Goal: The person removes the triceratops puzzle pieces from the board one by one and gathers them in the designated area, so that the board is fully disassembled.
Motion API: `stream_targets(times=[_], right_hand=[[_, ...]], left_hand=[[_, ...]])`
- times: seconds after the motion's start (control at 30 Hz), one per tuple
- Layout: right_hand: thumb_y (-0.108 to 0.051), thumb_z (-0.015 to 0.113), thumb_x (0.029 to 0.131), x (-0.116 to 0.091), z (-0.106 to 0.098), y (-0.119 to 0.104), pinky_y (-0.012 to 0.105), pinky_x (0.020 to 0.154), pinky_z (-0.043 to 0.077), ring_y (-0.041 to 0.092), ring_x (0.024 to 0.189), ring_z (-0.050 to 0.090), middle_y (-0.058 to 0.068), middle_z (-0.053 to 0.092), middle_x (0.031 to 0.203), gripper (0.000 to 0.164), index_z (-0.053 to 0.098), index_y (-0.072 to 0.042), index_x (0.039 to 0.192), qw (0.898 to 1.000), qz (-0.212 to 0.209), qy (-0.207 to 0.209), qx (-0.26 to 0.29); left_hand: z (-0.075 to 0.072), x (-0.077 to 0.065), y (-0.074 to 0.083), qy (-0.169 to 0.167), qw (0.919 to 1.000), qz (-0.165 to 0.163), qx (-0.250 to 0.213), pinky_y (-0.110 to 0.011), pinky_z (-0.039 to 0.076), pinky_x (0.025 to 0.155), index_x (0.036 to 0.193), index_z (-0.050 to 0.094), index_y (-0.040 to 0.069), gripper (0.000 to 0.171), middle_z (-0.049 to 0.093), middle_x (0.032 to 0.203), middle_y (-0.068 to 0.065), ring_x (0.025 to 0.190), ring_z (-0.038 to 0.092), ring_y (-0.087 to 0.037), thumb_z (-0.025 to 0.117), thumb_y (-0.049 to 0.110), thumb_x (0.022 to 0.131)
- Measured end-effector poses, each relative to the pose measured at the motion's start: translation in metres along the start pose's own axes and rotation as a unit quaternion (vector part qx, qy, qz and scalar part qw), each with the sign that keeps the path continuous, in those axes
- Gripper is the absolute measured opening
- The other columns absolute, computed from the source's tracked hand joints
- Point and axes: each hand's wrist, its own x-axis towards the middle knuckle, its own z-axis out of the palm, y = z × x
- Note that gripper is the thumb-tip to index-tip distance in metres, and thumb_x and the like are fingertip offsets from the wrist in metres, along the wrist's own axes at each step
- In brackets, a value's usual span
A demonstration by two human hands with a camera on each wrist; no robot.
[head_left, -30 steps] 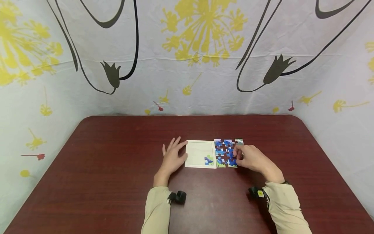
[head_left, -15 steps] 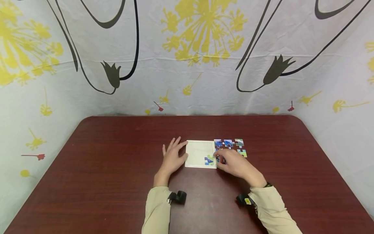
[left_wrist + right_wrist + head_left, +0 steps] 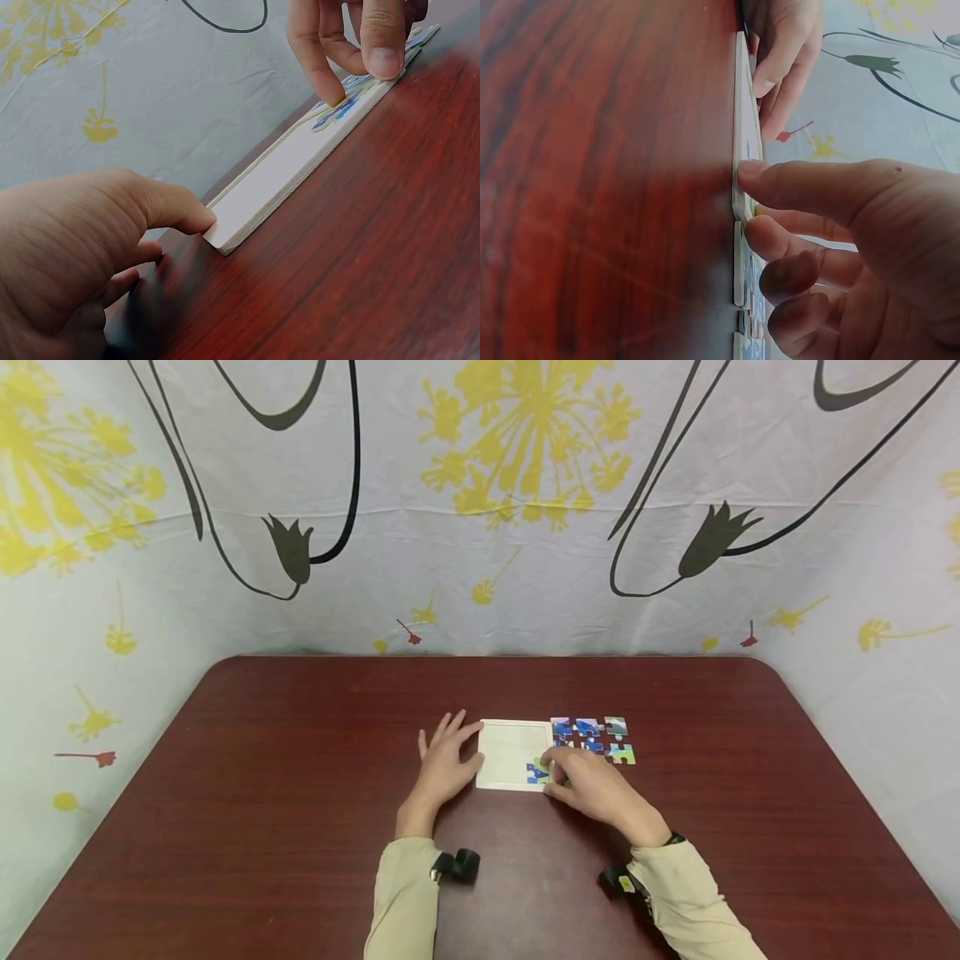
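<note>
A pale square puzzle tray (image 3: 502, 756) lies on the table, with a blue and green jigsaw piece (image 3: 536, 772) in its near right corner. My left hand (image 3: 442, 768) rests at the tray's left side, fingers spread; its thumb touches the edge in the left wrist view. My right hand (image 3: 596, 785) is over the near right corner. In the right wrist view its thumb (image 3: 757, 174) touches the tray's edge, the other fingers bent. A fingertip (image 3: 330, 94) touches the corner piece in the left wrist view. I see nothing pinched between thumb and fingers.
Loose jigsaw pieces (image 3: 587, 727) lie in rows right of the tray, the nearest partly hidden by my right hand. The dark red table (image 3: 300, 793) runs back to a white patterned cloth (image 3: 480, 552). Each wrist wears a small black camera (image 3: 465, 865).
My right hand has moved left from the loose pieces to the tray's near right corner, uncovering loose pieces on the right. The left hand and tray have stayed put.
</note>
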Motion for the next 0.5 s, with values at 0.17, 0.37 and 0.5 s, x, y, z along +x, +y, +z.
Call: stream_targets(times=[0.17,0.37,0.5], right_hand=[[-0.015,0.074,0.079,0.0008,0.0007,0.0013,0.025,0.057,0.039,0.005,0.059,0.044,-0.01,0.051,0.069,0.03,0.062,-0.004,0.104,1.0,-0.001,-0.005,0.021],[-0.015,0.077,0.076,0.001,-0.0005,-0.0003,0.027,0.055,0.039,0.006,0.058,0.045,-0.008,0.052,0.07,0.031,0.057,-0.008,0.099,0.999,0.006,0.008,0.038],[-0.016,0.079,0.074,0.0014,-0.001,-0.0007,0.028,0.055,0.039,0.007,0.058,0.045,-0.007,0.052,0.07,0.032,0.057,-0.009,0.096,0.999,0.013,0.015,0.034]], left_hand=[[-0.0009,-0.0013,0.0009,-0.002,1.0,-0.002,0.002,-0.061,-0.004,0.104,0.131,0.056,0.014,0.046,0.032,0.147,-0.011,0.139,0.017,-0.029,0.062,0.016,0.085],[-0.0005,-0.0021,0.0006,-0.003,1.0,-0.002,0.001,-0.062,-0.004,0.103,0.131,0.056,0.014,0.046,0.032,0.147,-0.012,0.139,0.017,-0.029,0.063,0.016,0.085],[-0.0001,-0.0013,0.0009,-0.002,1.0,0.0,0.0,-0.062,-0.004,0.103,0.131,0.055,0.014,0.047,0.032,0.147,-0.012,0.139,0.017,-0.029,0.063,0.016,0.085]])
